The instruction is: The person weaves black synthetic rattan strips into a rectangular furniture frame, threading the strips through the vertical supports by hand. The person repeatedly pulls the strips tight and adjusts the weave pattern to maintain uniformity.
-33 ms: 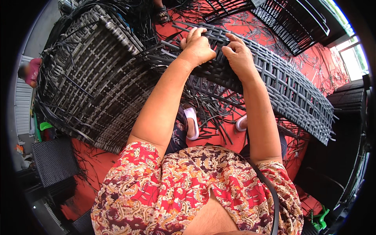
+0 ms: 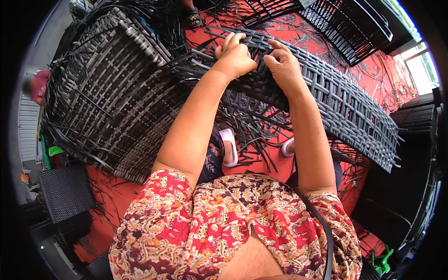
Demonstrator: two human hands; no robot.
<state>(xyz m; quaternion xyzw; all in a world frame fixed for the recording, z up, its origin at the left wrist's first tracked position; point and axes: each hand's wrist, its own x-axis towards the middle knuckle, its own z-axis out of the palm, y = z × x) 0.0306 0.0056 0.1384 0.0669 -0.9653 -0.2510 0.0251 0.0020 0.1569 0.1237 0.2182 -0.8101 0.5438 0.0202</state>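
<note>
A long dark-grey panel of woven plastic rattan [image 2: 345,98] slants in front of me, from loose strand ends at the upper left down to the right. My left hand [image 2: 234,57] is closed on the panel near its unfinished end, fingers toward the far edge and thumb bent inward. Just to its right, my right hand [image 2: 285,67] rests against the weave with thumb and index finger drawn together. Whatever strand lies between those fingertips is too small to make out. Open gaps show in the weave right of this hand.
A large woven piece [image 2: 116,93] with loose strips fills the left. Cut strips [image 2: 254,121] litter the red floor [image 2: 270,161] around my feet. A black slatted frame [image 2: 336,32] stands at the upper right. Another person's sandalled foot [image 2: 193,18] shows at the top; a person [image 2: 39,86] is far left.
</note>
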